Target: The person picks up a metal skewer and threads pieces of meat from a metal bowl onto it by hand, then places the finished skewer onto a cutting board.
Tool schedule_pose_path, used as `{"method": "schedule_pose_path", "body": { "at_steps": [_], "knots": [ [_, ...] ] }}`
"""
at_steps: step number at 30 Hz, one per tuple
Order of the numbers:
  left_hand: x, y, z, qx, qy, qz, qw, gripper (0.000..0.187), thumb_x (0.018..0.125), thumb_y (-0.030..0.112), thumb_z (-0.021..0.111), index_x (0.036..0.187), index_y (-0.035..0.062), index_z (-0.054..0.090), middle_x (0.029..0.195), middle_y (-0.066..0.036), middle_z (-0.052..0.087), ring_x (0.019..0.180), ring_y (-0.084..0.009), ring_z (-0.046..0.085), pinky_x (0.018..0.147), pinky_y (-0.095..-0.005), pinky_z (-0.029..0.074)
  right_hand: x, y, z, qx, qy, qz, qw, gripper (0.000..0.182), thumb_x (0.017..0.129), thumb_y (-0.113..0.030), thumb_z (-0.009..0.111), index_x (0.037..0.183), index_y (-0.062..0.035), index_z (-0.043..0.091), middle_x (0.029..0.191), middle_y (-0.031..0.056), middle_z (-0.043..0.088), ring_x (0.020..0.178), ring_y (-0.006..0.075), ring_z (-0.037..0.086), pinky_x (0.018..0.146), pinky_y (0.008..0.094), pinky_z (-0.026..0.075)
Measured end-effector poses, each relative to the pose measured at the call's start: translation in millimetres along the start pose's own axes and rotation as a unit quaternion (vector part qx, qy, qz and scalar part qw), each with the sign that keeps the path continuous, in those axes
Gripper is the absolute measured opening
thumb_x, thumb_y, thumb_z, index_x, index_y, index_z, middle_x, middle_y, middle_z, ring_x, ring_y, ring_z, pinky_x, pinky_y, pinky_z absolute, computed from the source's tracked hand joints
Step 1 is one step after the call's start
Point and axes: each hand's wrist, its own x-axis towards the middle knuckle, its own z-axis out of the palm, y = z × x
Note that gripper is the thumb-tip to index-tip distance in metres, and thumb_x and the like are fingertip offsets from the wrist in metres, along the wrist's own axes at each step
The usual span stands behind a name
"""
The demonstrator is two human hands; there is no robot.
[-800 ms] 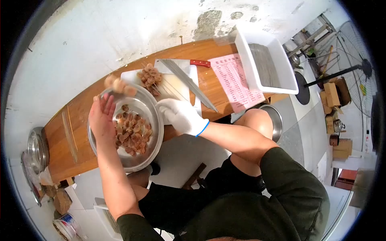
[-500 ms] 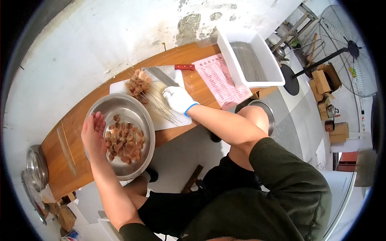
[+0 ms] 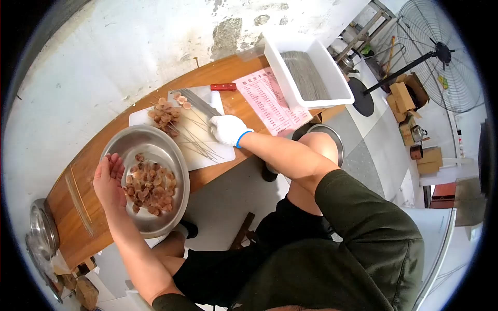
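My left hand (image 3: 110, 182), bare with its fingers loosely curled and apart, is over the left side of a steel bowl (image 3: 180, 171) and holds nothing. Inside the bowl lie many brown, round food pieces (image 3: 150, 189). In a white glove, my right hand (image 3: 227, 129) is closed round the near end of a bundle of thin skewers (image 3: 199, 102). A few pale pieces (image 3: 181, 100) are at the bundle's far end. Left of it, a cluster of threaded pieces (image 3: 165, 116) rests on the white cutting board (image 3: 223, 153), with loose skewer ends spread over the board.
Beyond the board is a red knife handle (image 3: 223, 87). A pink printed sheet (image 3: 270, 98) lies beside a white bin (image 3: 340, 88) of skewers. A black fan (image 3: 442, 53) stands right, near cardboard boxes (image 3: 402, 97). Steel bowls (image 3: 44, 223) are at far left.
The whole scene has shifted left in view. Pale pieces now show at the skewer bundle's far end, apart from the cluster. My gloved hand has moved slightly right relative to the board.
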Motion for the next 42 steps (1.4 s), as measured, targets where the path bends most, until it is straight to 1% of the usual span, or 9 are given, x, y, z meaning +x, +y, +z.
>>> {"method": "schedule_pose_path", "body": {
  "at_steps": [6,12,16,26,29,34,39,40,42],
  "knots": [
    [2.1,4.1,-8.3,0.014,0.01,0.016,1.0,0.031,0.096,0.027,0.059,0.114,0.0026,0.059,0.106,-0.007,0.067,0.096,-0.0164,0.064,0.084,-0.0297,0.05,-12.0,15.3,-24.9,-0.07,0.051,0.009,0.996,0.028,0.087,-0.029,0.054,0.096,-0.0041,0.064,0.093,0.0222,0.065,0.088,0.0392,0.063,0.08,0.0472,0.049],
    [3.3,-0.3,-16.5,0.017,0.022,0.019,0.999,0.031,0.097,0.027,0.059,0.114,0.0019,0.059,0.105,-0.008,0.067,0.093,-0.0146,0.064,0.082,-0.0265,0.051,-18.6,36.4,-49.5,-0.113,-0.047,0.112,0.986,0.035,0.086,-0.034,0.057,0.107,-0.0054,0.064,0.106,0.0212,0.063,0.101,0.0362,0.062,0.086,0.0438,0.049],
    [1.5,0.8,-13.0,0.027,0.02,0.023,0.999,0.03,0.097,0.026,0.059,0.113,0.0016,0.06,0.104,-0.008,0.068,0.09,-0.0137,0.064,0.08,-0.0253,0.052,-21.0,32.8,-33.6,-0.101,-0.04,0.082,0.991,0.033,0.085,-0.033,0.059,0.102,-0.0064,0.065,0.103,0.0198,0.065,0.097,0.0364,0.063,0.086,0.0441,0.049],
    [1.0,3.3,-16.1,0.026,0.016,0.023,0.999,0.028,0.097,0.027,0.059,0.112,0.0029,0.061,0.103,-0.006,0.069,0.089,-0.0126,0.064,0.077,-0.0247,0.051,-12.9,25.5,-42.6,0.071,-0.082,0.176,0.978,0.027,0.088,-0.029,0.055,0.09,-0.0061,0.069,0.09,0.0202,0.068,0.087,0.0368,0.064,0.081,0.044,0.049],
    [-1.0,5.0,-13.3,0.027,0.02,0.019,0.999,0.028,0.097,0.027,0.058,0.113,0.0032,0.06,0.103,-0.006,0.069,0.09,-0.0124,0.064,0.078,-0.0251,0.05,-8.5,48.7,-21.0,0.045,0.007,0.108,0.993,0.028,0.088,-0.03,0.054,0.091,-0.0059,0.069,0.089,0.0202,0.067,0.087,0.0369,0.064,0.081,0.0435,0.049],
    [-2.2,3.3,-9.3,0.025,0.003,0.016,1.0,0.028,0.096,0.026,0.059,0.113,0.0033,0.061,0.102,-0.006,0.068,0.091,-0.0128,0.063,0.079,-0.0252,0.049,-18.4,35.0,-29.3,0.111,0.021,0.122,0.986,0.03,0.09,-0.031,0.054,0.092,-0.0057,0.069,0.088,0.0204,0.067,0.087,0.0381,0.064,0.081,0.0431,0.049],
    [-8.7,-3.8,11.2,0.06,-0.019,0.016,0.998,0.025,0.096,0.024,0.06,0.11,0.003,0.063,0.099,-0.006,0.068,0.088,-0.013,0.063,0.076,-0.0247,0.049,-18.6,45.6,-14.4,0.295,0.012,0.105,0.95,0.028,0.092,-0.029,0.058,0.085,-0.0029,0.064,0.079,0.0124,0.066,0.071,0.0253,0.063,0.07,0.0362,0.05],
    [-13.4,-4.4,18.6,0.072,-0.029,0.016,0.997,0.025,0.095,0.023,0.06,0.109,0.0028,0.064,0.098,-0.005,0.068,0.086,-0.0128,0.063,0.075,-0.0245,0.049,-23.4,32.0,-22.5,0.354,-0.009,0.109,0.929,0.026,0.094,-0.026,0.059,0.083,-0.0034,0.063,0.074,0.0048,0.063,0.063,0.0137,0.057,0.06,0.0295,0.048],
    [-12.6,-12.7,27.4,0.085,-0.041,0.011,0.996,0.023,0.095,0.021,0.061,0.105,0.002,0.066,0.095,-0.006,0.067,0.081,-0.0123,0.062,0.07,-0.0244,0.049,-35.7,1.1,-41.2,0.435,-0.06,0.095,0.893,0.024,0.095,-0.026,0.058,0.086,-0.0042,0.063,0.072,0.0023,0.061,0.06,0.0106,0.055,0.055,0.0264,0.046]
  ]
}}
